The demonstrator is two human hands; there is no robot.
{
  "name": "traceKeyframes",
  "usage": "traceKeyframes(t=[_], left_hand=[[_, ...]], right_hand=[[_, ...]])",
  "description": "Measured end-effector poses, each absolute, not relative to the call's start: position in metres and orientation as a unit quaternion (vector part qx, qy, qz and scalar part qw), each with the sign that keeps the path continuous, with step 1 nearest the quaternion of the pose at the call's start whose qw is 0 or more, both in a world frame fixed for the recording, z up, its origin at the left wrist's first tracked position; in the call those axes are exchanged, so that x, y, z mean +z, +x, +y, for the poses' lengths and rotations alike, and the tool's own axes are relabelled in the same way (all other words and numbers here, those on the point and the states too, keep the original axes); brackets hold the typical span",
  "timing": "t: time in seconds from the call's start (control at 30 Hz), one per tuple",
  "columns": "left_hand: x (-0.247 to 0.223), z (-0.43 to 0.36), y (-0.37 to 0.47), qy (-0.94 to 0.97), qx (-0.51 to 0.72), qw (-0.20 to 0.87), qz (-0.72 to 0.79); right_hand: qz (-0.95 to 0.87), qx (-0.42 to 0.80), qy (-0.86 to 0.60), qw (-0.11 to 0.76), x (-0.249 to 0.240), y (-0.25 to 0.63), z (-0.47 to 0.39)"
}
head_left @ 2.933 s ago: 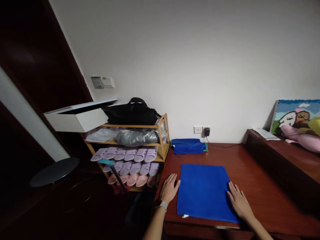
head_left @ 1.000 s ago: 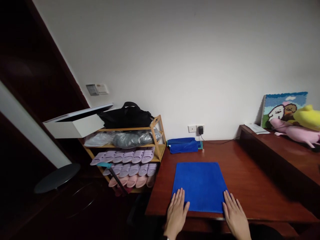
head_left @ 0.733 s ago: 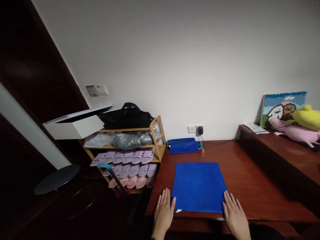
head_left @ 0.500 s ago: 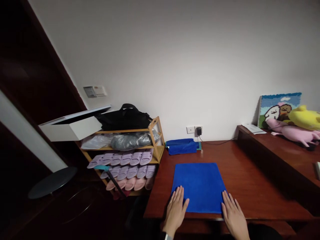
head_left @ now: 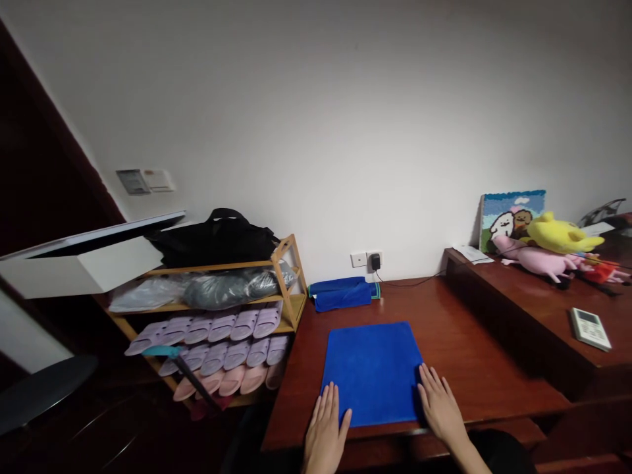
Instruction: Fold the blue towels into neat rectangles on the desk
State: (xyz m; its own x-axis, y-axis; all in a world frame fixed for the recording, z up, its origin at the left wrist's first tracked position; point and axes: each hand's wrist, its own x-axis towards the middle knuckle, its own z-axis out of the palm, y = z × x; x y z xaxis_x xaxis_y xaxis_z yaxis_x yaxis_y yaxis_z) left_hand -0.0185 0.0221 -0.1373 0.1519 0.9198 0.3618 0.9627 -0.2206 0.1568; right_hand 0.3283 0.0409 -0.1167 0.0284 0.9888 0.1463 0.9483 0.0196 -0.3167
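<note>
Head view, blue cloth: spread flat on the reddish-brown wooden desk (head_left: 494,368), near its front edge and between the two hands; the blue cloth (head_left: 372,372) shows no large folds.
Left hand (head_left: 326,428): open, palm down, gripping nothing; its fingers lie at the cloth's near left corner, pointing toward the wall.
Right hand (head_left: 439,401): open, palm down, fingertips at the right edge, slanting inward; no grip here either.
Reason for the hold: flat hands on opposite sides probably steady the cloth and keep its edges straight, where pinching would crease it.
Cloth's direction: side edges run from the desk front toward the wall, the far edge roughly parallel to the wall.
Long axis: nearly square, so I cannot tell a clear one.
Folded blue bundle (head_left: 343,293): at the back by the wall, well apart from both hands, its long axis along the wall; likely set there to leave the front for the spread cloth.
</note>
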Motion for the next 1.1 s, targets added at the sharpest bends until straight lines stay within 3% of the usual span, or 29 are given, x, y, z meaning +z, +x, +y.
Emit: traceKeyframes(t=[0.3, 0.5, 0.67, 1.1], left_hand=[[-0.132, 0.029, -0.017, -0.745, -0.209, 0.068, -0.630], [-0.084, 0.063, 0.080, -0.840, -0.177, -0.006, -0.513], [-0.082, 0.086, 0.138, -0.872, -0.137, -0.074, -0.464], [-0.097, 0.081, -0.007, -0.751, -0.119, -0.011, -0.650]], right_hand=[[-0.693, 0.088, -0.703, 0.135, -0.112, 0.322, 0.064], [-0.695, 0.098, -0.703, 0.119, -0.107, 0.324, 0.062], [-0.699, 0.092, -0.701, 0.109, -0.107, 0.325, 0.062], [-0.701, 0.075, -0.704, 0.089, -0.116, 0.326, 0.061]])
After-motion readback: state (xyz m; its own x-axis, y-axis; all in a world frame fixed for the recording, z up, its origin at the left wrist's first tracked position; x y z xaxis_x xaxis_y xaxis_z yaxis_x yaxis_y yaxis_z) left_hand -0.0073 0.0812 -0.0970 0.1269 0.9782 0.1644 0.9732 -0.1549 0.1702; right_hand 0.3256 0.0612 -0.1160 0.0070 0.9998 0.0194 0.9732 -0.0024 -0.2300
